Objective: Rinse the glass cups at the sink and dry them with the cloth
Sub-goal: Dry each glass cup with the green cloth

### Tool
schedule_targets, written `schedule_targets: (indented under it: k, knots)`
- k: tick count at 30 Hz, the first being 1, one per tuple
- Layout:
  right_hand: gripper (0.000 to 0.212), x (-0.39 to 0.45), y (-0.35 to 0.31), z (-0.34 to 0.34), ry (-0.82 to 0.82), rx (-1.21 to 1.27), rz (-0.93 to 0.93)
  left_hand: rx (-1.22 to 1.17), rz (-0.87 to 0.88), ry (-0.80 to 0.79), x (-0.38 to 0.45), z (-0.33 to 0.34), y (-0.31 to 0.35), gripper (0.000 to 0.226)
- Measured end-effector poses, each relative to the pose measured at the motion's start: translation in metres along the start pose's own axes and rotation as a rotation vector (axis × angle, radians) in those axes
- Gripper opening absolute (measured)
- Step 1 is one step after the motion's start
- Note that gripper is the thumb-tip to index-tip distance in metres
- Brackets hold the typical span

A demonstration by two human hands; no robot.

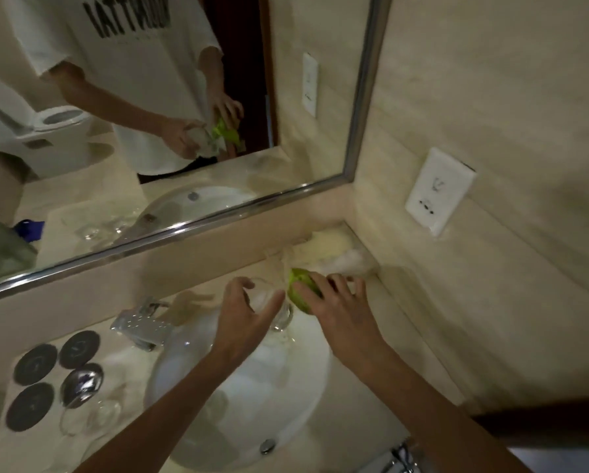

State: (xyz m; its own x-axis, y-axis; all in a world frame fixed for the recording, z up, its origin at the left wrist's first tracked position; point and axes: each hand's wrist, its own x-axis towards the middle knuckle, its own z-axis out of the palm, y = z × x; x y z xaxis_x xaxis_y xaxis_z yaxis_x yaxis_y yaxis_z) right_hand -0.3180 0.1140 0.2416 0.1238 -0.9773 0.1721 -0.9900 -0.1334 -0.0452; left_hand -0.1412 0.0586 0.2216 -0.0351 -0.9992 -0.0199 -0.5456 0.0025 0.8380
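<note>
My left hand [248, 312] grips a clear glass cup [276, 310] from above, over the far rim of the white sink [184, 363]. Right beside it my right hand [337, 305] lies on a green and white cloth [301, 291], fingers spread, pressing the cloth against the cup's side. The rest of the cloth trails into the counter's back right corner [334, 250]. Two more clear glasses [92, 418] stand on the counter to the left of the sink.
A chrome faucet [139, 327] stands at the sink's back left. Three dark round coasters [35, 363] and a shiny metal lid [81, 384] lie on the left counter. A framed mirror [184, 230] runs along the back wall; a wall socket [438, 191] is on the right wall.
</note>
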Motion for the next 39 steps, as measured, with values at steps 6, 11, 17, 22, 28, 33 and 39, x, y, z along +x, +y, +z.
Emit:
schedule_targets:
  k: [6, 11, 17, 22, 28, 33, 39]
  knots:
    - [0.1, -0.039, 0.06, 0.005, -0.112, -0.142, 0.174, 0.27, 0.339, -0.345, 0.004, 0.088, -0.001, 0.069]
    - [0.074, -0.06, 0.109, 0.019, -0.151, -0.112, 0.36, 0.396, 0.473, -0.556, 0.015, 0.156, -0.001, 0.079]
    - [0.057, -0.082, 0.143, 0.034, -0.17, 0.043, 0.552, 0.504, 0.548, -0.672, 0.028, 0.215, -0.002, 0.079]
    - [0.054, -0.086, 0.149, 0.045, -0.156, 0.075, 0.634, 0.54, 0.544, -0.716, 0.041, 0.248, -0.006, 0.081]
    - [0.055, -0.089, 0.146, 0.053, -0.175, 0.109, 0.701, 0.526, 0.548, -0.721, 0.051, 0.272, -0.008, 0.081]
    - [0.061, -0.094, 0.137, 0.055, -0.187, 0.045, 0.702, 0.548, 0.537, -0.754, 0.059, 0.282, -0.015, 0.082]
    - [0.043, -0.092, 0.123, 0.034, -0.139, 0.254, 0.744, 0.475, 0.469, -0.796, 0.06, 0.276, -0.014, 0.1]
